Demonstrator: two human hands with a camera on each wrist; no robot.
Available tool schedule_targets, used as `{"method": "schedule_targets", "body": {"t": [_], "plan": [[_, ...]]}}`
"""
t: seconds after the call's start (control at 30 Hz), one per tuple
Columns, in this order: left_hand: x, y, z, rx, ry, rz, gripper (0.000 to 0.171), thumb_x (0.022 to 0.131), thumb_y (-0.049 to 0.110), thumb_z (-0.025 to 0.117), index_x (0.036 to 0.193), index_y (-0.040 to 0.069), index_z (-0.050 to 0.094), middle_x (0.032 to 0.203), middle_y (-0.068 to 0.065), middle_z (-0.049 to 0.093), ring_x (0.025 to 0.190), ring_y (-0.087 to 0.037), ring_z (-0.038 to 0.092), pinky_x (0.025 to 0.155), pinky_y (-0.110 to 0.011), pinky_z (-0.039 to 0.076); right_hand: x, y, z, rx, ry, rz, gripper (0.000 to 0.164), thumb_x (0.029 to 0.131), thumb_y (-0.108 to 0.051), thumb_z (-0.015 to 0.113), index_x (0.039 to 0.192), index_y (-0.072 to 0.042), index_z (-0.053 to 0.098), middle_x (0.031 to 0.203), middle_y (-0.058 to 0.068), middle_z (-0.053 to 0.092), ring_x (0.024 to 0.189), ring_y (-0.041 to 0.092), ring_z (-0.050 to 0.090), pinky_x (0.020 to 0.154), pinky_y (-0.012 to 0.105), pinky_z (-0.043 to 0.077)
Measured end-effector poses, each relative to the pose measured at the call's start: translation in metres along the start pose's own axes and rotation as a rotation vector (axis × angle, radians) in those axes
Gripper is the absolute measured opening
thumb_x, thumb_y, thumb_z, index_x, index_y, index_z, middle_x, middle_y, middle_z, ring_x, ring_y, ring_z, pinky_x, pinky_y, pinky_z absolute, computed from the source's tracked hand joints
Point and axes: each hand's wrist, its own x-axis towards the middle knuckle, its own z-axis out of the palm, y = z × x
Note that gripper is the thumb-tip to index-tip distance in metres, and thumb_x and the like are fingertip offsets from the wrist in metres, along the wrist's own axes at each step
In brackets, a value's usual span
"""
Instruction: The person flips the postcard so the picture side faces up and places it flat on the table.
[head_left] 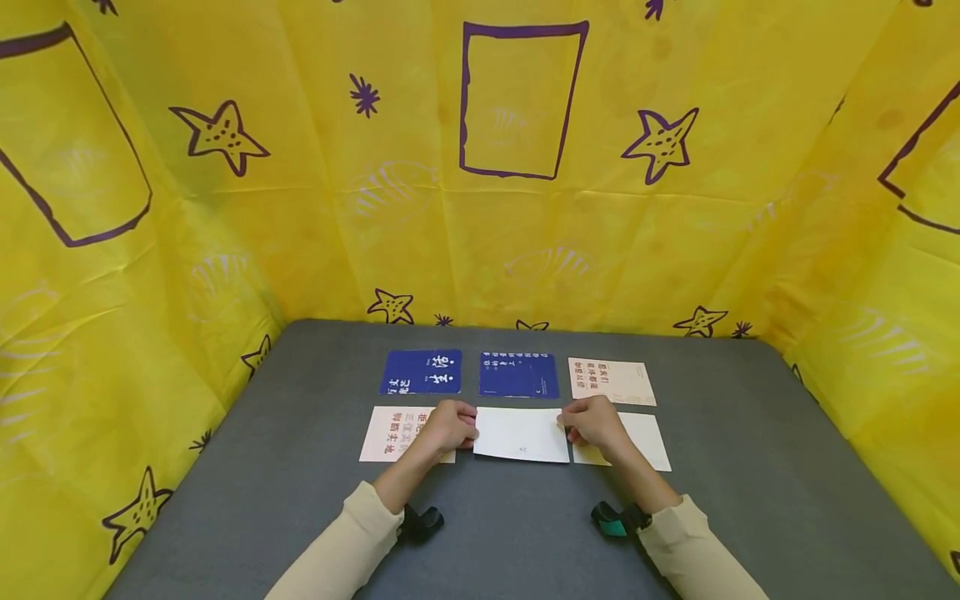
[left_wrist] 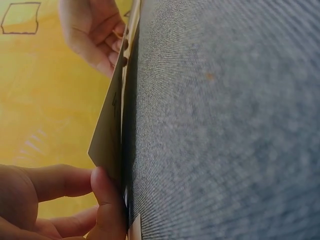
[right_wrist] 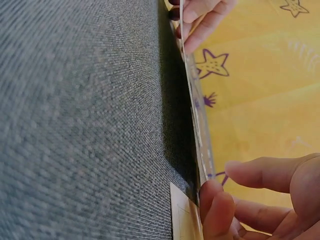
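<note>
A blank-looking white card (head_left: 517, 433) with a tiny mark near its front edge lies between the two hands in the head view. My left hand (head_left: 450, 427) pinches its left end; thumb (left_wrist: 105, 195) and fingertips meet at the corner in the left wrist view. At the opposite end, my right hand (head_left: 596, 422) holds the card by its edge. In the right wrist view the card (right_wrist: 194, 110) appears edge-on, tilted, with a dark shadow on the cloth below. A card with red characters (head_left: 378, 437) lies partly under the left hand, and a pale card (head_left: 648, 442) partly under the right.
Along the back lie two blue cards, one (head_left: 422, 372) at left and one (head_left: 517, 377) in the middle, plus a cream card with red characters (head_left: 611, 382) at right. The grey tabletop (head_left: 510, 525) meets a yellow patterned curtain (head_left: 420, 242) behind and at both sides.
</note>
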Motion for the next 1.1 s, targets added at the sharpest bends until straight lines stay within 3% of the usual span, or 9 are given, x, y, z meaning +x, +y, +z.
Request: {"method": "schedule_targets", "body": {"t": [0.37,0.63,0.87,1.1], "plan": [[0.0008,0.0000,-0.0012,-0.030,-0.022,-0.012,0.039,0.076,-0.016,0.061,0.115,-0.016,0.059,0.093,-0.020,0.065,0.067,-0.013,0.057,0.058,-0.022,0.056,-0.0015,0.0022,-0.0004,0.039,-0.011,-0.008,0.015,0.081,0.002,0.068,0.094,0.009,0.068,0.064,0.009,0.061,0.049,0.013,0.054,0.046,0.022,0.049],[0.0027,0.0014,-0.0070,-0.106,-0.053,-0.070,0.040,0.080,-0.016,0.062,0.120,-0.016,0.057,0.095,-0.020,0.066,0.065,-0.012,0.057,0.058,-0.021,0.056,-0.0013,0.0039,0.0005,0.069,-0.037,-0.013,0.022,0.080,0.005,0.067,0.102,0.011,0.066,0.059,0.005,0.057,0.044,0.010,0.050,0.042,0.020,0.046],[0.0034,0.0002,-0.0069,-0.138,-0.059,-0.077,0.040,0.079,-0.018,0.061,0.118,-0.018,0.057,0.093,-0.021,0.066,0.064,-0.012,0.058,0.058,-0.021,0.056,-0.0021,0.0037,0.0014,0.067,-0.036,-0.010,0.022,0.079,0.006,0.067,0.100,0.013,0.067,0.060,0.004,0.057,0.044,0.009,0.050,0.042,0.020,0.046],[0.0021,0.0002,-0.0071,-0.169,-0.067,-0.094,0.043,0.079,-0.018,0.061,0.122,-0.017,0.055,0.098,-0.021,0.065,0.076,-0.020,0.064,0.060,-0.021,0.057,-0.0032,0.0039,0.0018,0.084,-0.020,-0.004,0.020,0.078,0.006,0.067,0.097,0.013,0.068,0.060,0.005,0.058,0.045,0.010,0.052,0.043,0.020,0.048]]}}
